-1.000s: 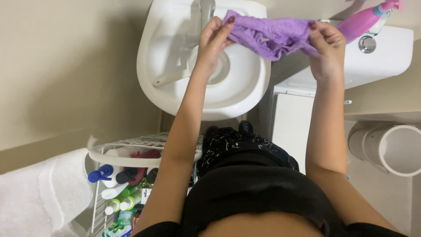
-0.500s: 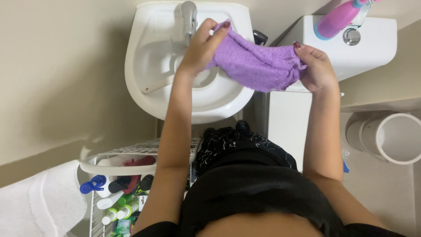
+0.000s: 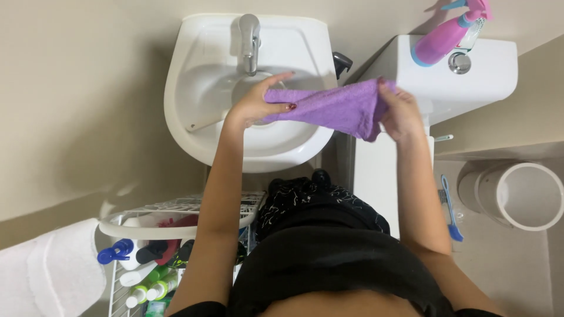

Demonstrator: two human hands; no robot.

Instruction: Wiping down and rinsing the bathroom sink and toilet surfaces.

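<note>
A purple cloth is stretched between both my hands over the right side of a white sink. My left hand pinches its left end above the basin, just below the chrome tap. My right hand grips the cloth's right end, in front of the white toilet tank. A corner of the cloth hangs down below my right hand.
A pink spray bottle lies on the toilet tank beside the flush button. A white wire rack with several bottles stands at lower left, a white towel beside it. A white bin and a blue brush are at right.
Both hands have lowered the cloth from the tap area to over the basin and pulled it out flatter; the view has shifted so that the sink sits lower in frame.
</note>
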